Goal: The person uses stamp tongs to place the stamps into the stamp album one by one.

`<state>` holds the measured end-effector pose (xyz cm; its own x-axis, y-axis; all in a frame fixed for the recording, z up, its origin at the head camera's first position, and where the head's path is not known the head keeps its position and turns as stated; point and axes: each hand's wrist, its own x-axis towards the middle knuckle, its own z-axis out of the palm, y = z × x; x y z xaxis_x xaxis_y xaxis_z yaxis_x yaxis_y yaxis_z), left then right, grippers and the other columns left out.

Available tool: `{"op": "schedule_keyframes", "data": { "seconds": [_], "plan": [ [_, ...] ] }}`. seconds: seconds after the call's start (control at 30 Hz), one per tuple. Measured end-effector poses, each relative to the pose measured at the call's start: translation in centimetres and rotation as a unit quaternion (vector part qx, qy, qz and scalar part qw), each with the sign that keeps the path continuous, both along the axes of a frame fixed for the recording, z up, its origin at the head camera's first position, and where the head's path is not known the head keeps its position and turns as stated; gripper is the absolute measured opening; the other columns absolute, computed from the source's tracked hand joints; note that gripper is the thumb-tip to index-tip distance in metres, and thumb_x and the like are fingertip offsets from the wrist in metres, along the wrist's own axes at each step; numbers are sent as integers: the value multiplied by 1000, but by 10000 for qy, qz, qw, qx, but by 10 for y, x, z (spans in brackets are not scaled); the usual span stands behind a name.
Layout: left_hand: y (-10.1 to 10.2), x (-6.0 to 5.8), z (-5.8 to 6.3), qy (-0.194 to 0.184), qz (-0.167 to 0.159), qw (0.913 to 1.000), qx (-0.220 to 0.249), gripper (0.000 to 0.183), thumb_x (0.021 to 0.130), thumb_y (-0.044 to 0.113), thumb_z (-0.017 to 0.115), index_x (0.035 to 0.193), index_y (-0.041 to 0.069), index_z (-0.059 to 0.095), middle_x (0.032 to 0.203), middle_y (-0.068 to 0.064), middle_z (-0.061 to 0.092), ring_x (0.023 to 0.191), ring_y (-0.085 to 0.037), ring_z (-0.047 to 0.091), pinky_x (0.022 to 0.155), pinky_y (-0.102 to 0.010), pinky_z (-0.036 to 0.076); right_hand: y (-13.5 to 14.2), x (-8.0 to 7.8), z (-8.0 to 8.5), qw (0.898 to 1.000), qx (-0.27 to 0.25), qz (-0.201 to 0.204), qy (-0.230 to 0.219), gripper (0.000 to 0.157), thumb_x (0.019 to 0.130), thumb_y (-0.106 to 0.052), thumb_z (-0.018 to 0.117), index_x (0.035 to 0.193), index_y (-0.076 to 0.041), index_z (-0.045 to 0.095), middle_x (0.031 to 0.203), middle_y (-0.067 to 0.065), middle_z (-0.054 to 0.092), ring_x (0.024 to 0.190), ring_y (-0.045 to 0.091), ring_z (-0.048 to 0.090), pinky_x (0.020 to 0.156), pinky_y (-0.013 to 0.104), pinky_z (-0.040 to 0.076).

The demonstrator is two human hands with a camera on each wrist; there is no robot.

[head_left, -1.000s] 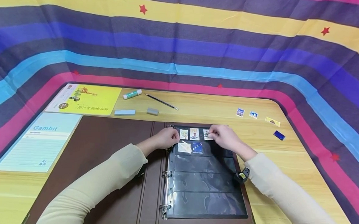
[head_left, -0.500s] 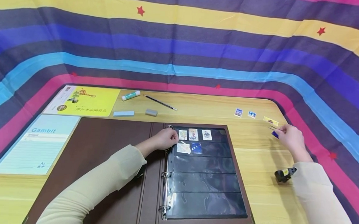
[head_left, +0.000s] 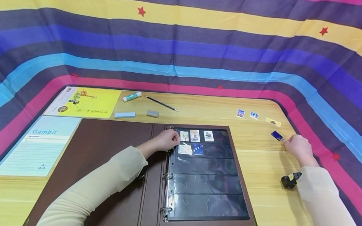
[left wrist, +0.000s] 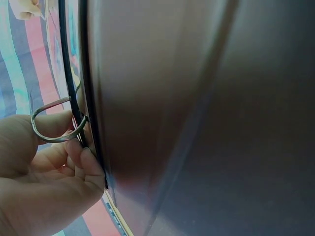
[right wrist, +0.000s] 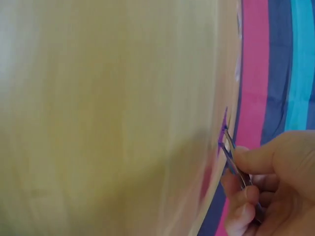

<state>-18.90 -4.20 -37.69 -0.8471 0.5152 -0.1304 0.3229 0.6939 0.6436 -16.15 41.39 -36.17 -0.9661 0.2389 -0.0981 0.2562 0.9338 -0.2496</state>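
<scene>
Holding tweezers (right wrist: 237, 169) in right hand (head_left: 299, 146), "Gambit" notebook (head_left: 37, 150)

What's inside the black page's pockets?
Five stamps: three in the top row, two in the second. Any part of the page under the left hand can't be seen.

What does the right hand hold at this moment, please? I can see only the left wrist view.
Observer: The right hand holds metal tweezers.
Operator: Thank you. Which thing is at their tips?
Observer: A dark blue stamp; I cannot tell if it is gripped or only touched.
Operator: And which other stamps lie on the table?
Observer: Three lie beyond it on the table: a yellow stamp and two mostly blue ones.
</scene>
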Motion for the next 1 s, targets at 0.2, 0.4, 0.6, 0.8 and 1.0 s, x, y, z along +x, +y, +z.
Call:
{"op": "schedule_keyframes", "data": {
  "seconds": [0.2, 0.4, 0.6, 0.8, 1.0],
  "plan": [
    [0, 0, 0, -41, -35, 10000, 1, 14, 76, 2, 42, 66, 7, 51, 63, 0, 46, 57, -12, 42, 56, -24, 34, -15, -10, 4, 9969, -347, 711, 14, 33, 82, -29, 44, 56, -8, 41, 48, -1, 34, 43, 14, 29, 44, 28, 28],
    [0, -1, 0, -40, -27, 10000, -24, 15, 75, 1, 42, 66, 8, 51, 62, 0, 46, 57, -12, 43, 57, -24, 35, -16, -21, 9, 9972, -220, 594, 391, 21, 80, -25, 49, 80, -4, 52, 72, 9, 49, 63, 24, 41, 51, 34, 30],
    [1, 0, 0, -45, -70, 10000, -35, 15, 75, 0, 42, 63, 8, 49, 60, 0, 44, 55, -12, 41, 56, -24, 34, -8, -32, 4, 9976, 18, 595, 342, 17, 80, -23, 51, 83, -7, 54, 81, 11, 52, 72, 29, 45, 50, 36, 31],
    [0, 0, 1, -56, -33, 10000, -39, 15, 75, 0, 42, 65, 7, 50, 61, 0, 45, 56, -12, 42, 57, -24, 34, -11, -38, 5, 9966, 306, 731, 246, 14, 82, -20, 48, 78, -7, 52, 70, 7, 48, 64, 25, 43, 46, 34, 29],
    [0, 0, 1, -39, -67, 10000, -27, 16, 74, -1, 42, 64, 7, 50, 60, 0, 45, 55, -12, 41, 57, -24, 34, -21, -37, 11, 9948, 420, 854, 357, 16, 82, -18, 47, 68, -9, 46, 60, 4, 41, 57, 21, 38, 46, 34, 25]
  ]
}}
